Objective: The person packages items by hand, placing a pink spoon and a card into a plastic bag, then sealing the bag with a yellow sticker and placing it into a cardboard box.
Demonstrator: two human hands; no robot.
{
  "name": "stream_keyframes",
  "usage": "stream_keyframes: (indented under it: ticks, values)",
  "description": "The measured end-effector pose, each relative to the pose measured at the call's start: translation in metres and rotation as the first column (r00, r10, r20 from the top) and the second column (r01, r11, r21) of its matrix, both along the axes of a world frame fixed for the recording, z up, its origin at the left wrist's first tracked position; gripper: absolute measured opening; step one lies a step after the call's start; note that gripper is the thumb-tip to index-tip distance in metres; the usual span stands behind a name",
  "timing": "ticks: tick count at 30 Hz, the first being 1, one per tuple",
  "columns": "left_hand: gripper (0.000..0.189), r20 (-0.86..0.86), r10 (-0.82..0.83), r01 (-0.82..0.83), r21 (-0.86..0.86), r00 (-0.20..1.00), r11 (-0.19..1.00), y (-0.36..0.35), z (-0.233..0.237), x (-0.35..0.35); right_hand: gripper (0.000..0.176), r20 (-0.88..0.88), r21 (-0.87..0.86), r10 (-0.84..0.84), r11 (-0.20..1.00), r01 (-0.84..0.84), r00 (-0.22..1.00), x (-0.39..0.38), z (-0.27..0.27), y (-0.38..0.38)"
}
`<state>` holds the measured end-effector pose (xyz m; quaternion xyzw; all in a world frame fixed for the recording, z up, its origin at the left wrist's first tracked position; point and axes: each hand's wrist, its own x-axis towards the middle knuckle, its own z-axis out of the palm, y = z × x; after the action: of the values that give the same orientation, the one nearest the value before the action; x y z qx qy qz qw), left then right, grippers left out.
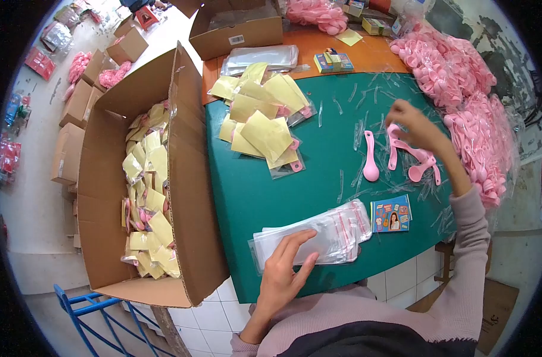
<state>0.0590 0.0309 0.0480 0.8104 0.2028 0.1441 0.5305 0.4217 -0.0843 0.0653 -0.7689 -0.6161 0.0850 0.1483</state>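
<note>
My left hand (283, 271) rests on a stack of clear plastic bags (336, 229), its fingers apart. My right hand (411, 125) is curled at the upper ends of several pink spoons; what its fingers hold, if anything, is hidden. One pink spoon (370, 157) lies separately to the left of that group. A small stack of printed cards (391, 214) sits right of the bags. Bagged packets with yellow cards (265, 137) are piled at the table's upper left.
A big cardboard box (190, 226) of yellow-card packets stands left of the green table (318, 166). Large bags of pink spoons (449, 65) line the right side. Plastic strips (354, 137) are scattered on the table. A blue metal frame (92, 307) is at lower left.
</note>
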Motion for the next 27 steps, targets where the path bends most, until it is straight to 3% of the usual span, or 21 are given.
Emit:
stream_keyframes:
  ticks: [1,4,6,13,16,18,19,20,21,23,25,27]
  values:
    - [0.033,-0.002,0.006,-0.006,-0.004,1.000,1.000,-0.002,0.003,0.001,0.028,0.335,-0.064,0.115,0.993,-0.099,0.935,-0.010,-0.009,0.007]
    - [0.033,-0.005,0.013,-0.013,0.015,1.000,1.000,-0.004,0.004,-0.003,0.024,0.276,-0.051,0.162,0.987,-0.155,0.947,-0.020,-0.022,0.019]
    - [0.033,0.007,0.022,-0.022,0.032,1.000,0.999,-0.004,0.003,-0.006,0.019,0.373,-0.161,0.181,0.979,-0.128,0.910,-0.023,-0.023,0.022]
    - [0.032,-0.015,0.019,-0.018,0.022,1.000,1.000,-0.005,-0.005,-0.002,0.015,0.484,-0.124,0.299,0.954,-0.273,0.823,-0.023,-0.027,0.018]
    - [0.032,-0.006,-0.002,0.002,0.060,1.000,0.998,0.001,-0.008,0.003,0.012,0.437,-0.063,0.266,0.962,-0.265,0.859,-0.022,-0.002,0.013]
    - [0.032,-0.024,-0.014,0.016,0.078,1.000,0.997,0.005,-0.015,0.009,0.014,0.266,0.042,0.183,0.979,-0.201,0.946,-0.025,0.022,0.004]
    - [0.033,-0.011,-0.053,0.054,0.198,0.999,0.979,0.004,-0.022,0.015,0.014,0.267,0.039,0.183,0.979,-0.201,0.946,-0.025,0.030,-0.002]
    - [0.034,-0.003,-0.095,0.091,0.316,0.995,0.944,0.004,-0.027,0.021,0.014,0.047,0.076,0.099,0.992,-0.102,0.994,-0.025,0.038,-0.008]
    - [0.034,0.000,-0.098,0.093,0.314,0.995,0.945,0.004,-0.030,0.028,0.015,-0.176,0.090,0.011,0.996,0.005,0.984,-0.027,0.045,-0.013]
    - [0.038,-0.010,-0.058,0.056,0.466,0.998,0.883,0.006,-0.034,0.040,0.017,-0.169,0.163,-0.004,0.986,0.032,0.986,-0.037,0.056,-0.023]
    - [0.037,-0.047,-0.080,0.093,0.488,0.996,0.868,0.011,-0.040,0.047,0.016,-0.347,0.135,-0.110,0.977,0.166,0.931,-0.042,0.063,-0.033]
    - [0.037,-0.087,-0.102,0.132,0.510,0.991,0.850,0.015,-0.041,0.049,0.017,-0.368,0.150,-0.198,0.952,0.268,0.909,-0.037,0.059,-0.043]
